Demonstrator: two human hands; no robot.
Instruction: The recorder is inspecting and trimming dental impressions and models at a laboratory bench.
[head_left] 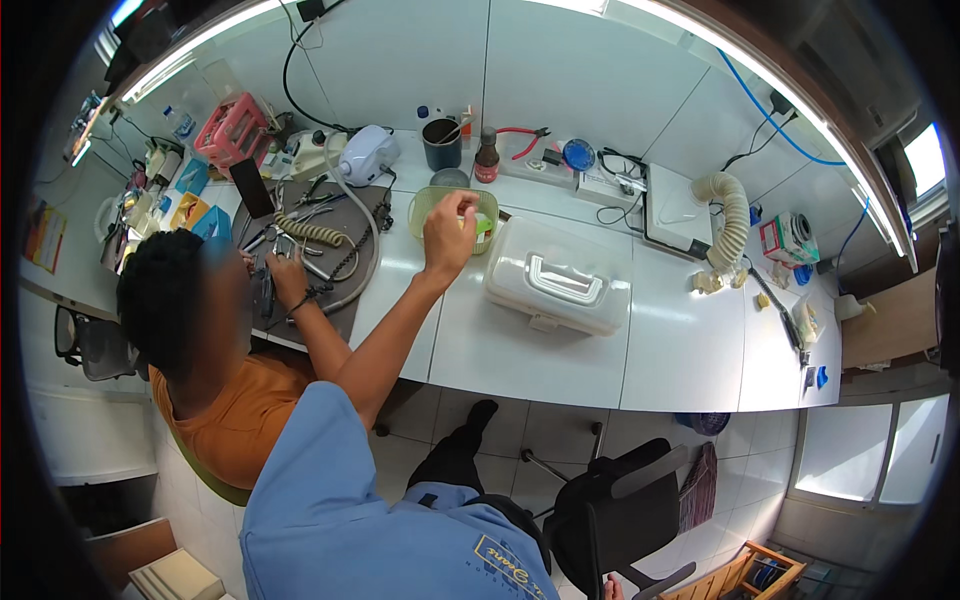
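Reaching out over the white worktop point(540, 360), the person's left hand point(447, 232) hovers above a translucent green bowl point(430, 205), its grip pressed together at the fingertips, seemingly pinching something small and pale that is too tiny to identify. The bowl sits at about eleven o'clock from the white carry case point(557, 277), just beside it, with a dark cup of tools point(441, 143) and a brown bottle point(486, 156) behind it toward twelve o'clock. The right hand is not in view, so its grip cannot be told.

At nine o'clock from the bowl, a seated co-worker in an orange shirt point(235, 415) works with both hands over a dark mat strewn with metal tools point(300, 240), a coiled cord among them.

The stretch looks long, judging by the extended arm: a small piece pinched this lightly could slip and land on the worktop or the tiled floor point(520, 440) instead of in the bowl. The forearm also passes close to the co-worker's hands, so a bump could disturb either person, and a nudge could slide the light bowl.
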